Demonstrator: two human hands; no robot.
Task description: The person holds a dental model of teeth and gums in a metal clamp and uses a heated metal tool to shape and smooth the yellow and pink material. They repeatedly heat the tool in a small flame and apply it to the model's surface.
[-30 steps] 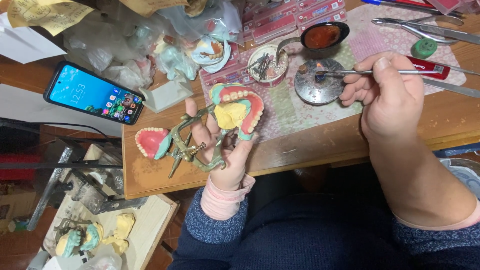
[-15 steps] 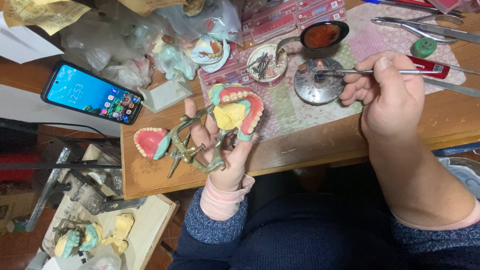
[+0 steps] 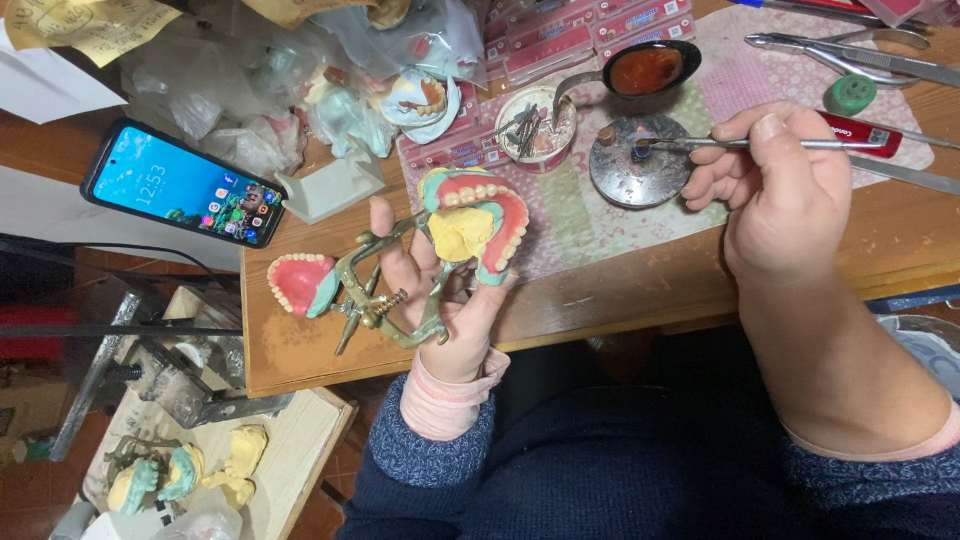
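The left hand [image 3: 440,300] was closed around the brass-coloured frame of a hinged dental articulator [image 3: 385,295], fingers threaded through its arms, so the frame looked like the sound place to hold: stiff metal, probably weighty with the casts on it. On the upper arm, just above that hand, sat a wax denture [image 3: 470,215] with pink gums and pale teeth on a yellow cast; I judged the wax soft and easily marred, the teeth liable to shift, so it was best left untouched by fingers. A second pink denture [image 3: 298,285] hung off the frame's far end, left of the articulator. To the right of the articulator, the right hand [image 3: 775,185] pinched a slim metal wax instrument [image 3: 740,143], its tip over a small round burner [image 3: 635,165] on the tabletop [image 3: 620,290]. Beyond the articulator lay a phone [image 3: 180,185], up and to its left.
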